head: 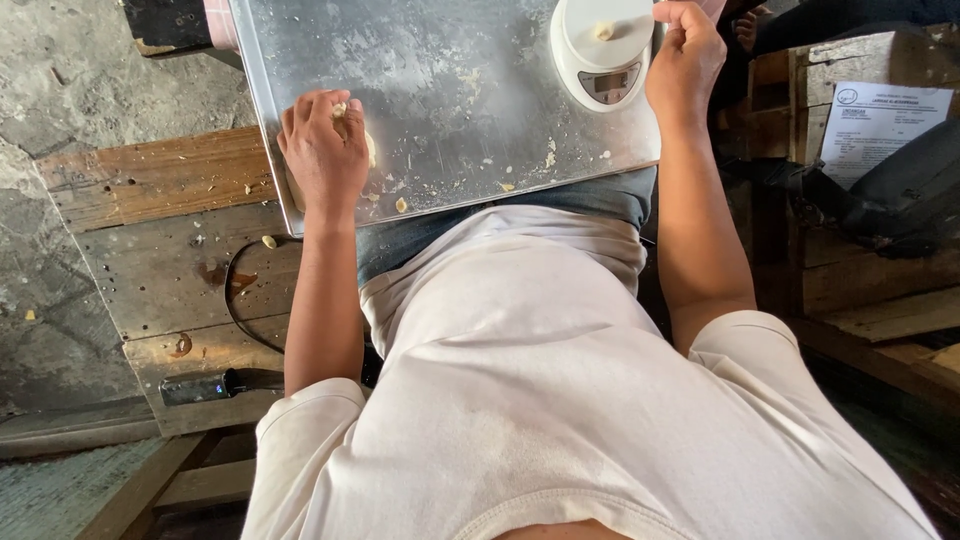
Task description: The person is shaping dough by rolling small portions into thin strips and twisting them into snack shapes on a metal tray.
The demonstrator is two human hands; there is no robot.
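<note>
Left hand (322, 150) cupped, closed over dough lump (368, 146) at metal tray's (450, 90) left edge. Right hand (685, 55) pinched together beside scale (603, 50); held contents indiscernible.

Place: you're in a small, rough food-prep workshop | Evidence: floured metal sheet (450, 90) with dough scraps | white digital kitchen scale (603, 48) holding a dough piece | worn plank bench (160, 240) on a cracked concrete floor (60, 90) | printed paper (880, 125) on wooden crates (850, 280).
</note>
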